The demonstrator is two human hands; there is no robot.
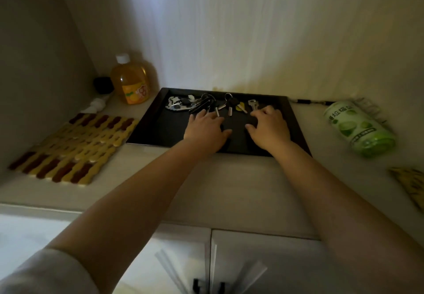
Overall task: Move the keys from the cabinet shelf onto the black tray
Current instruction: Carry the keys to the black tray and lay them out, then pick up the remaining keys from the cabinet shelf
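A black tray [156,124] lies on the pale cabinet shelf against the back wall. Along its far edge lie a key bunch with a black-and-white pixel charm [183,105], a second bunch on a ring [229,105] with a yellow tag, and a single silver key [253,104]. My left hand [206,128] rests palm down on the tray, fingers spread, fingertips just short of the left bunch. My right hand [269,127] also hovers palm down over the tray, fingers curled slightly, fingertips close to the silver key. Neither hand holds anything.
An orange juice bottle [130,80] and a small black object [103,84] stand in the back left corner. A woven yellow-and-brown mat [75,146] lies left of the tray. A green canister [358,128] lies on its side at right. Cabinet doors [206,270] are below.
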